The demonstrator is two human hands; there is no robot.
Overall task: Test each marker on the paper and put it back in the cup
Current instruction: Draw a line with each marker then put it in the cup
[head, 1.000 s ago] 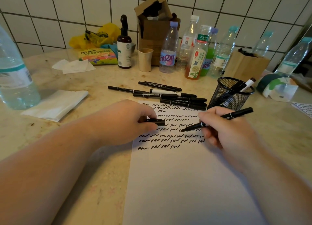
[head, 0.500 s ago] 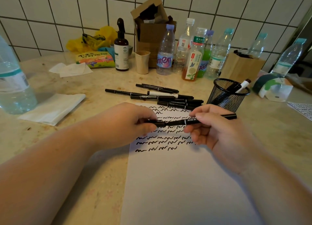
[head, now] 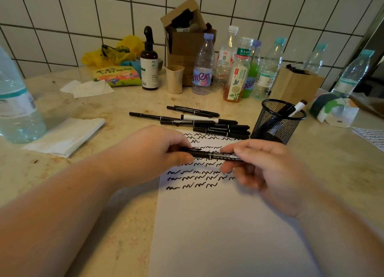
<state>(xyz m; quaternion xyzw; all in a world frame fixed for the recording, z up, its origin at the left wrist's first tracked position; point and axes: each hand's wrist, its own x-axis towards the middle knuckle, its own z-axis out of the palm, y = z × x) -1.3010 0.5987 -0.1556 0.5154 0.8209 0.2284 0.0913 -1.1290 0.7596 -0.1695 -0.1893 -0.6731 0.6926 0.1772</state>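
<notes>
Capping: marker is held level above paper, pinched by left hand and right hand.
Done: squiggle rows; two markers stand in cup.
Left: pile is judged untested.

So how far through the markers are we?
Done: rows of black squiggles on the white paper sheet; a few markers stand in the black mesh cup. In hand: left hand and right hand both hold one black marker. Left: the pile of black markers behind the paper.
</notes>
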